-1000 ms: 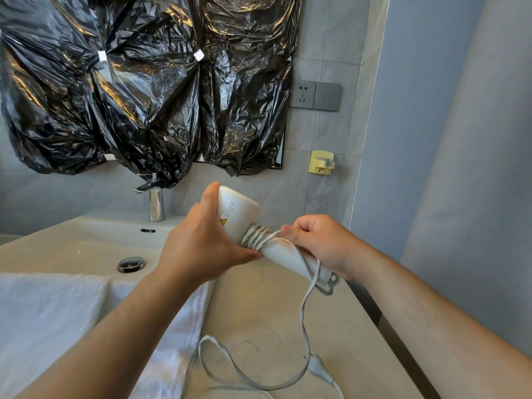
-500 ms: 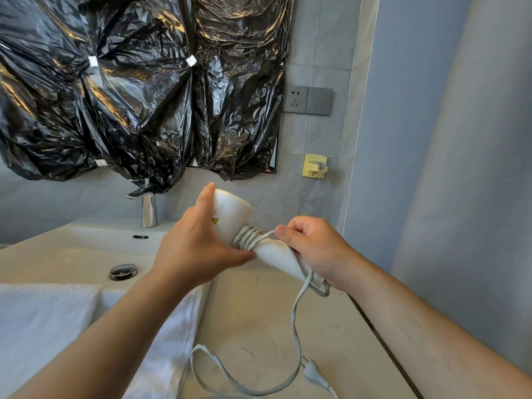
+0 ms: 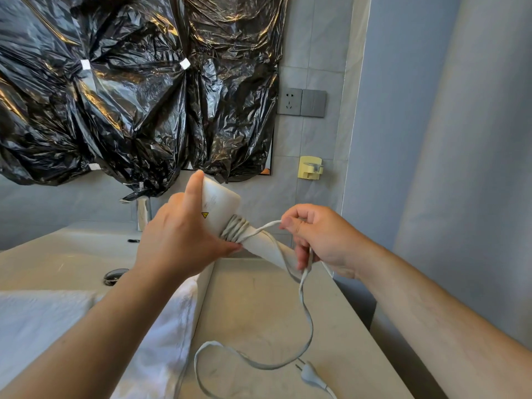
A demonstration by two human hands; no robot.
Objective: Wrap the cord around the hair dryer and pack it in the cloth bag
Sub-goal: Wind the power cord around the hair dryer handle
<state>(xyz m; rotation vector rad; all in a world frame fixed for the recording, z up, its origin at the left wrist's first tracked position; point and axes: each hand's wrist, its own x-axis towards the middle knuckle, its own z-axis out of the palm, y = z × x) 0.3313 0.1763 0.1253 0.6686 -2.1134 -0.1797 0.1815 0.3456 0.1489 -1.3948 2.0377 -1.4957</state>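
- Beige bathroom counter [image 3: 259, 312] lies below my hands, beside the sink [image 3: 57, 254].
- My left hand [image 3: 178, 243] grips the hair dryer [image 3: 221, 205] body in the air.
- My right hand [image 3: 322, 240] pinches the cord [image 3: 305, 312] near the coils.
- Wrapping is half done; next I must lead the loose cord and plug [image 3: 309, 372] around the handle. I see no cloth bag.

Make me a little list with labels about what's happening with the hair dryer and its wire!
Left hand: left hand grips the hair dryer by its head.
Right hand: right hand pinches the cord, pulling a loop off the handle.
Wraps: several turns sit around the handle's top.
Loose cord: trails down onto the counter.
Plug: plug lies on the counter, unplugged.
Cloth bag: not in view.
Nearby: white towel, sink.
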